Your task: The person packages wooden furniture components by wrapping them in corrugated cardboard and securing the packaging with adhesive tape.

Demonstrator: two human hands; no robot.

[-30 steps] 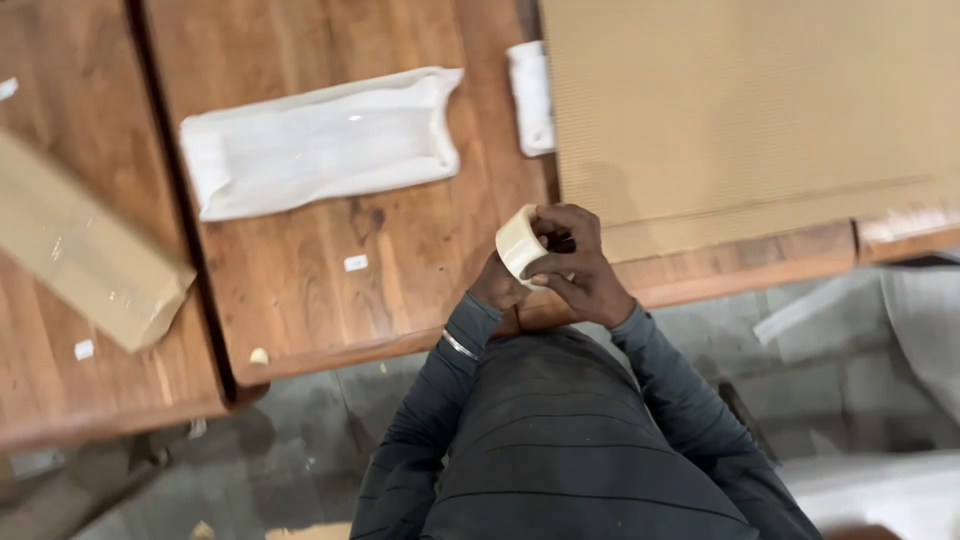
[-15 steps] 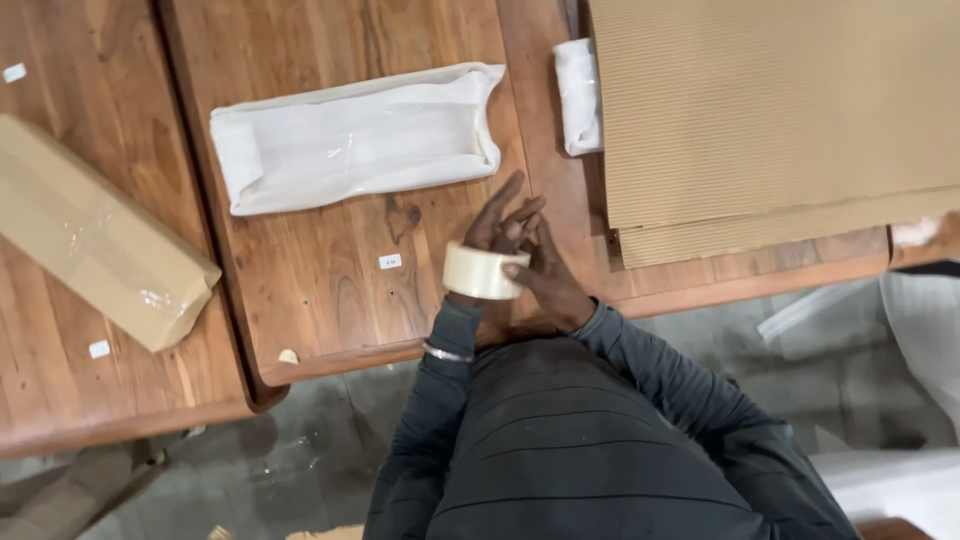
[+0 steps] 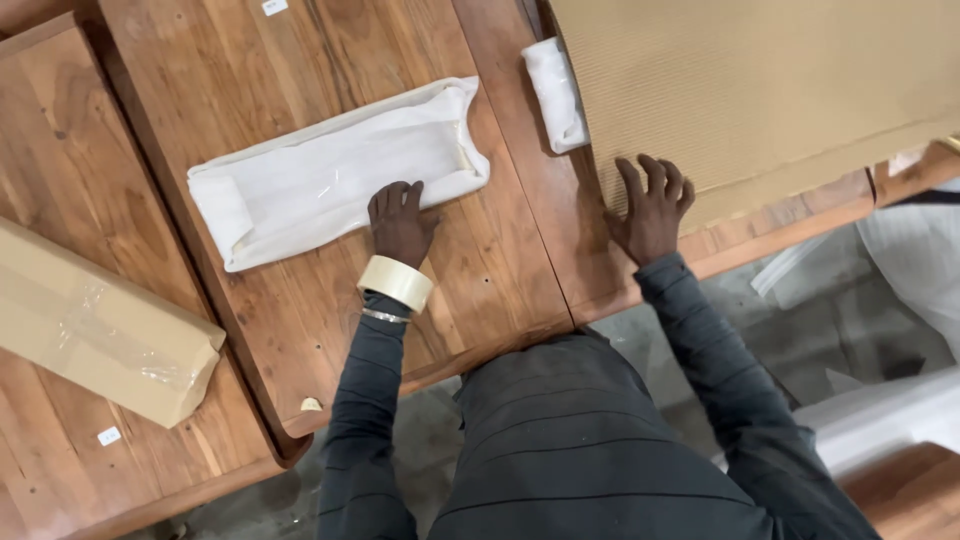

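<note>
We see a tan cardboard box (image 3: 100, 335) left on the wooden table (image 3: 300, 330), with what may be white foam sheeting (image 3: 900, 270) off its right edge.

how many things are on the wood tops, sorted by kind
white foam-wrapped bundles: 2, a long one and a small one
cardboard-wrapped box: 1
corrugated cardboard sheet: 1
tape roll on the left wrist: 1
total: 5
</note>
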